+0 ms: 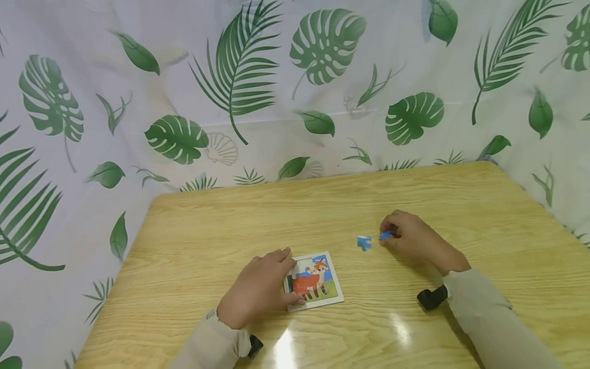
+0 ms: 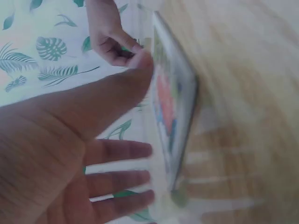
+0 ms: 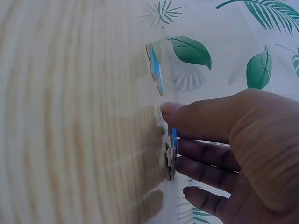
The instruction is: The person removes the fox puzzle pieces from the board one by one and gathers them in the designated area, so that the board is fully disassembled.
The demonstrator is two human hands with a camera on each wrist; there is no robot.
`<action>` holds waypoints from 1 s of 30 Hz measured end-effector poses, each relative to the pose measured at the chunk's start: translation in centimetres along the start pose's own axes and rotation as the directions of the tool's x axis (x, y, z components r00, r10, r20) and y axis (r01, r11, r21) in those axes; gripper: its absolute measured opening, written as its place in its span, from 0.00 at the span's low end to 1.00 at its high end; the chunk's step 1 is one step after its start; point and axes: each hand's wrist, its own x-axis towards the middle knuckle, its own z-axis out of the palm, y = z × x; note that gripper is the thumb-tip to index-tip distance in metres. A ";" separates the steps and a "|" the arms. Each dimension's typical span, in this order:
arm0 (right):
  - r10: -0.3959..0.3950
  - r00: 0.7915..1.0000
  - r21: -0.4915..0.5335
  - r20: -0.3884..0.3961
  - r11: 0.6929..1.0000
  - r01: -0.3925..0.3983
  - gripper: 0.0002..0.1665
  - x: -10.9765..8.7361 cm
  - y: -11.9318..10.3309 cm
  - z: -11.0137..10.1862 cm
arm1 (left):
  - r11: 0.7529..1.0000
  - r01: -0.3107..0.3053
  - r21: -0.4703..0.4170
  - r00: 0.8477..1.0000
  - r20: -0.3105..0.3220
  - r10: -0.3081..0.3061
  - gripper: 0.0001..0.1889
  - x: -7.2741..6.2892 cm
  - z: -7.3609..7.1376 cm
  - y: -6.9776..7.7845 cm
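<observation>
A square jigsaw board [image 1: 318, 305] with a pale rim and a red fox picture lies on the table, its upper left part showing bare backing. My left hand [image 1: 260, 287] rests at its left side, thumb on the near edge and fingers by the far edge. In the left wrist view those fingers [image 2: 119, 178] look straight. Farther right, my right hand [image 1: 417, 241] pinches a blue puzzle piece [image 1: 385, 235] between thumb and fingers, low over the table. The fingers partly hide it; whether more than one piece is there, I cannot tell. Another blue-and-green piece [image 1: 363, 242] lies just left of it.
The wooden table [image 1: 221, 225] reaches back to a white cloth [image 1: 262, 128] printed with green leaves. A black wrist device [image 1: 432, 298] sits on the right wrist, and another [image 1: 255, 347] on the left.
</observation>
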 end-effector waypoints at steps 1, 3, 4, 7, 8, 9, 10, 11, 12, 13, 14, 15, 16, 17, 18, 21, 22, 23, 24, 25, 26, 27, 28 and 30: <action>-0.003 1.000 -0.006 0.002 1.000 0.003 0.07 0.0 0.0 0.0 | 1.000 -0.013 -0.005 1.000 -0.013 0.013 0.38 0.1 0.1 0.1; -0.007 1.000 -0.014 0.007 1.000 0.007 0.06 0.1 0.1 0.1 | 1.000 -0.029 -0.012 0.999 -0.021 0.029 0.38 0.2 0.3 0.1; -0.010 1.000 -0.015 0.009 1.000 0.010 0.06 0.1 0.2 0.2 | 0.999 -0.036 -0.014 0.999 -0.021 0.036 0.38 0.2 0.4 0.1; -0.022 1.000 -0.018 0.010 1.000 0.023 0.06 0.2 0.3 0.3 | 0.999 -0.043 -0.014 0.999 -0.008 0.042 0.38 0.2 0.6 0.1; -0.027 1.000 -0.021 0.010 0.999 0.027 0.06 0.2 0.4 0.3 | 0.999 -0.041 -0.012 0.999 -0.006 0.041 0.38 0.2 0.6 0.0; -0.032 0.999 -0.022 0.009 0.999 0.032 0.07 0.1 0.4 0.3 | 0.999 -0.043 -0.008 0.999 -0.006 0.043 0.38 0.1 0.6 -0.1; -0.035 0.999 -0.022 0.008 0.999 0.035 0.07 0.1 0.4 0.2 | 0.999 -0.042 -0.008 0.999 -0.004 0.042 0.38 0.0 0.5 -0.2; -0.039 0.999 -0.021 0.008 0.999 0.039 0.07 0.1 0.4 0.2 | 0.999 -0.041 -0.008 0.999 0.000 0.041 0.38 -0.1 0.4 -0.2; -0.038 0.999 -0.019 0.009 0.999 0.038 0.08 0.1 0.4 0.2 | 0.999 -0.039 -0.009 0.999 0.004 0.039 0.38 -0.1 0.3 -0.3; -0.037 0.999 -0.018 0.009 0.999 0.037 0.08 0.0 0.3 0.1 | 0.999 -0.040 -0.006 0.999 0.007 0.040 0.38 -0.2 0.2 -0.4; -0.036 0.999 -0.014 0.010 0.999 0.036 0.09 0.0 0.3 0.0 | 0.999 -0.039 -0.009 0.999 0.011 0.039 0.38 -0.3 0.1 -0.4; -0.034 0.999 -0.010 0.012 0.999 0.034 0.09 0.0 0.2 0.0 | 0.999 -0.042 -0.011 0.999 0.014 0.042 0.37 -0.3 0.0 -0.5; -0.033 0.999 -0.005 0.013 0.999 0.033 0.09 0.0 0.2 0.0 | 0.999 -0.038 -0.018 0.999 0.021 0.038 0.37 -0.3 -0.1 -0.5; -0.032 0.999 0.002 0.016 0.999 0.032 0.09 0.0 0.2 -0.1 | 0.999 -0.033 -0.028 0.999 0.030 0.034 0.38 -0.3 -0.1 -0.5; -0.028 0.999 0.007 0.017 1.000 0.028 0.09 0.0 0.2 -0.1 | 0.999 -0.025 -0.040 0.999 0.042 0.027 0.40 -0.3 -0.2 -0.5; -0.028 0.999 0.016 0.022 0.999 0.028 0.08 0.0 0.1 -0.2 | 0.997 0.005 -0.071 0.997 0.079 0.000 0.44 -0.3 -0.2 -0.5; -0.029 0.999 0.016 0.024 0.999 0.029 0.08 0.0 0.1 -0.2 | 0.997 0.016 -0.076 0.996 0.088 -0.009 0.45 -0.3 -0.2 -0.5; -0.030 0.999 0.015 0.025 0.999 0.029 0.08 -0.1 0.1 -0.2 | 0.996 0.024 -0.081 0.995 0.096 -0.016 0.46 -0.3 -0.2 -0.5; -0.031 0.999 0.010 0.024 0.999 0.031 0.07 -0.1 0.1 -0.2 | 0.997 0.027 -0.077 0.995 0.098 -0.019 0.47 -0.3 -0.2 -0.5; -0.033 0.999 0.005 0.020 0.999 0.033 0.07 -0.1 0.1 -0.2 | 0.997 0.028 -0.073 0.995 0.099 -0.021 0.47 -0.3 -0.2 -0.5; -0.034 0.999 -0.002 0.007 0.999 0.034 0.06 -0.1 0.0 -0.3 | 0.997 0.028 -0.069 0.995 0.098 -0.021 0.46 -0.3 -0.2 -0.4; -0.037 0.999 -0.011 -0.011 0.999 0.036 0.06 -0.1 -0.1 -0.3 | 0.998 0.025 -0.062 0.995 0.096 -0.019 0.46 -0.3 -0.2 -0.4; -0.040 0.999 -0.022 -0.034 0.999 0.039 0.05 -0.1 -0.1 -0.3 | 0.998 0.022 -0.053 0.995 0.095 -0.017 0.46 -0.3 -0.2 -0.4; -0.062 0.993 -0.043 -0.096 0.997 0.058 0.03 -0.1 -0.4 -0.2 | 0.999 0.017 -0.041 0.996 0.094 -0.013 0.46 -0.2 -0.2 -0.4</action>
